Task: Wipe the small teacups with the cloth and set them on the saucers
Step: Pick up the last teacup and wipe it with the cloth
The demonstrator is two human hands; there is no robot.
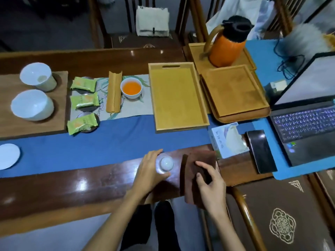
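My left hand is closed around a small white teacup held just above the near wooden edge of the table, its mouth facing up. To its right, my right hand grips a folded dark brown cloth that hangs over the table's front edge. Cup and cloth are apart by a narrow gap. A white saucer lies on the blue runner at the far left. Another small cup full of orange tea stands on the printed mat farther back.
Two large white bowls sit on a wooden board at left, beside green snack packets. Two empty bamboo trays lie mid-table, an orange thermos behind. A tissue box, black phone and open laptop stand right.
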